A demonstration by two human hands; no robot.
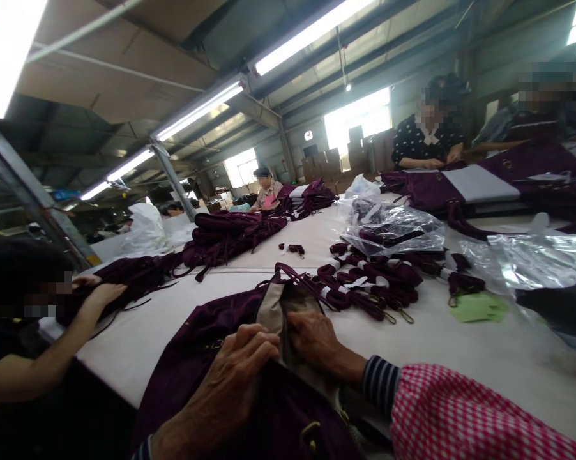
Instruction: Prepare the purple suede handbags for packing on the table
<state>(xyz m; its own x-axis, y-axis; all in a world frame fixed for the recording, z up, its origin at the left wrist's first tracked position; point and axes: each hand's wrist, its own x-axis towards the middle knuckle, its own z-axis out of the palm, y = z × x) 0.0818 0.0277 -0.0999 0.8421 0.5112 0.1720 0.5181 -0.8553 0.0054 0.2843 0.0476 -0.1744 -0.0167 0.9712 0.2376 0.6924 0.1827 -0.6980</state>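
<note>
While grasping a dark purple fabric bag (187, 335), opened, not yet closed, with left hand (235, 367), reaching into beige cloth lining (269, 302) with right hand (319, 340); cannot tell whether clutching anything.

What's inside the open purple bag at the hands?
Beige lining shows inside the purple bag, with the right hand in its opening. The bag's bottom and anything deeper can't be seen: fabric, that hand and the left hand cover them.

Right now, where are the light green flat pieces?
In the head view, the light green flat pieces lie on the right side, just below a purple fabric strap and beside crinkled clear plastic.
</note>
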